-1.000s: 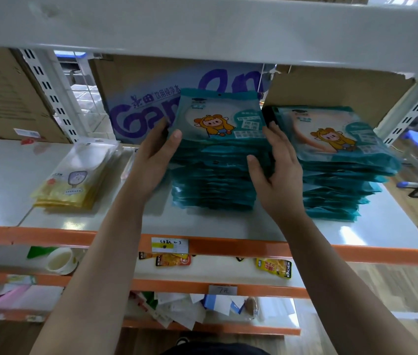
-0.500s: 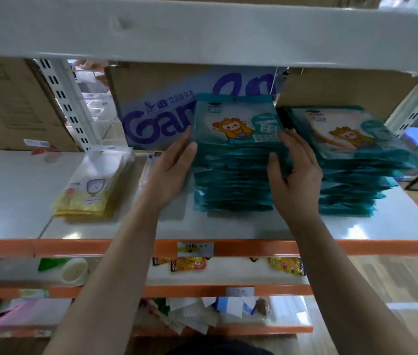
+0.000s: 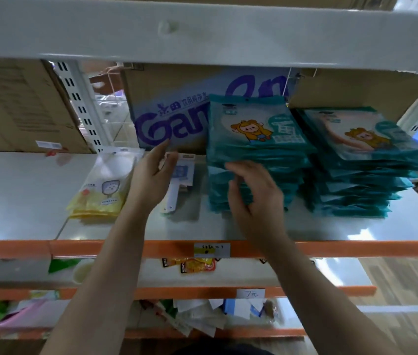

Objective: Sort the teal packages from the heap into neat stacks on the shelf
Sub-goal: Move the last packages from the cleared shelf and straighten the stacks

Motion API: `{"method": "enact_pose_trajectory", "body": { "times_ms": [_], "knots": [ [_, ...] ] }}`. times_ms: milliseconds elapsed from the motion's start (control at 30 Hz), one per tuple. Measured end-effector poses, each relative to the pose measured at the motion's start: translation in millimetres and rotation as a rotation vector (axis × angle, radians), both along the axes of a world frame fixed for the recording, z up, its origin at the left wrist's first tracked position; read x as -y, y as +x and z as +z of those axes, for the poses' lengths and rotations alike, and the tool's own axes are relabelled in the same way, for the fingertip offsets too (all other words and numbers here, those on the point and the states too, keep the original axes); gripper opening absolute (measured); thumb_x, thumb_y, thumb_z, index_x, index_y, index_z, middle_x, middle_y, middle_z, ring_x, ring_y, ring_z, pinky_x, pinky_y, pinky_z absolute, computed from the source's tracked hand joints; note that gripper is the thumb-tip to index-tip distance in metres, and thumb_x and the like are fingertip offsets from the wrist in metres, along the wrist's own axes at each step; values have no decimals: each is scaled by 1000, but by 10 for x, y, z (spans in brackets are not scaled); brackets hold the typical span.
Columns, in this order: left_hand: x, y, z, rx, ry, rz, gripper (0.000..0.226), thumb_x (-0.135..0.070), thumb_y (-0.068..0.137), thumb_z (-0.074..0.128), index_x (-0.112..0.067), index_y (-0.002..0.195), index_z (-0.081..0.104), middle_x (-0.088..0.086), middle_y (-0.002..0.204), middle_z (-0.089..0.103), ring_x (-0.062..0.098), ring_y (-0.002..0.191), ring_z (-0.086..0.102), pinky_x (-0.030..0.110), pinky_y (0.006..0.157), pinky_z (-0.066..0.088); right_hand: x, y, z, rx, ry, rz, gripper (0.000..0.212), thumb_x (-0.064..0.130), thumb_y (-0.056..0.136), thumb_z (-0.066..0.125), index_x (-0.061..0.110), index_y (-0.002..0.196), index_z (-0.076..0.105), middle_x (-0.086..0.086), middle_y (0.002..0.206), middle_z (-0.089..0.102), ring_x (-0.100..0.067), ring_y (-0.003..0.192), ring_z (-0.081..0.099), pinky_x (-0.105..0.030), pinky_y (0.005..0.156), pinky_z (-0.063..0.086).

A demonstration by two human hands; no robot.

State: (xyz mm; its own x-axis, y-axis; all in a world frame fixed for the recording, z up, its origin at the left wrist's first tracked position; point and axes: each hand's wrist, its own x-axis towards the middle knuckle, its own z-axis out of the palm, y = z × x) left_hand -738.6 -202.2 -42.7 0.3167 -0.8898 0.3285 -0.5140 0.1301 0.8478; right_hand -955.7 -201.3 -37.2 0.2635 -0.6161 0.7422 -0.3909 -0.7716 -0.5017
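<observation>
Teal stack [image 3: 256,149] stands on the shelf [image 3: 318,226] before the box's [image 3: 177,119] right end, a second stack [image 3: 361,160] right of the box. Packs lie flat, long axis front-to-back, tops toward the box. Left hand [image 3: 151,175] hovers before the box with fingers spread. Right hand's [image 3: 254,198] bent fingers meet the teal stack's front, whether gripping I cannot tell.

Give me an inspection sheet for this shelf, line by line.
Surface: white shelf, orange front edge, glossy.
Job's things: two teal stacks side by side; left stack fairly square, right stack with its lower packs fanned out.
Clutter: yellow packs at left; a white pack beside them.
Hands: left hand open, clear of the stacks; right hand at the left stack's front, grip blurred.
Cables: nothing seen.
Surroundings: cardboard boxes behind; lower shelves with loose packets.
</observation>
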Motion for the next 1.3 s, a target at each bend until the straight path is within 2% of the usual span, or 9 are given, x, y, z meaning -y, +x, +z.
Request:
{"method": "enact_pose_trajectory", "body": {
  "times_ms": [133,267,433,633,900,1000,1067,1167,1300],
  "knots": [
    [-34,330,-276,77,163,97,41,-36,99,48,-19,136,53,6,130,61,22,119,56,39,95,48,-53,465,-293,-186,298,122,36,13,96,50,7,130,57,-8,132,58,-16,120,54,-24,102,43],
    [-80,331,-449,60,233,45,30,-22,100,50,-20,129,55,-7,115,59,8,102,56,10,75,41,71,845,-519,-351,698,131,53,26,103,40,17,153,24,0,160,20,-14,146,19,-24,114,15],
    [14,337,-615,21,283,-37,19,-21,98,50,-23,115,59,-2,111,61,9,96,61,31,82,52,314,1100,-649,-183,905,68,47,35,102,41,26,147,31,-3,139,48,-22,124,48,-31,91,39],
    [16,382,-642,46,275,0,15,-24,99,50,-18,106,62,-6,109,58,3,93,57,17,76,43,357,1161,-684,-163,920,125,42,36,103,40,29,144,35,0,136,51,-11,111,50,-27,86,38],
    [27,433,-645,12,322,1,9,-22,98,50,-17,98,58,-2,94,63,3,77,59,12,59,39,393,1201,-723,-194,885,159,50,40,101,43,30,148,30,1,145,44,-18,133,41,-28,98,33],
    [0,430,-605,-2,320,-12,10,-23,99,50,-19,103,59,0,105,65,7,91,61,24,74,49,359,1176,-667,-202,880,161,54,40,100,44,31,150,26,1,147,41,-18,134,39,-28,98,32],
    [-40,400,-543,49,315,8,24,-26,100,49,-22,123,56,5,133,57,18,123,53,42,104,44,281,1145,-615,-213,880,172,60,39,100,46,29,152,20,1,151,36,-18,137,36,-33,103,33],
    [-124,290,-329,209,220,55,46,-28,102,44,-15,146,39,7,154,36,20,144,26,39,117,24,126,1025,-547,-221,871,177,60,33,98,51,28,152,25,2,154,33,-17,138,34,-45,112,35],
    [-156,-2,37,289,121,46,54,-30,103,40,-13,152,26,3,159,26,15,145,22,18,108,17,7,694,-437,-130,810,224,34,22,96,58,16,129,58,-3,128,62,-16,114,60,-42,98,51]
  ]
}}
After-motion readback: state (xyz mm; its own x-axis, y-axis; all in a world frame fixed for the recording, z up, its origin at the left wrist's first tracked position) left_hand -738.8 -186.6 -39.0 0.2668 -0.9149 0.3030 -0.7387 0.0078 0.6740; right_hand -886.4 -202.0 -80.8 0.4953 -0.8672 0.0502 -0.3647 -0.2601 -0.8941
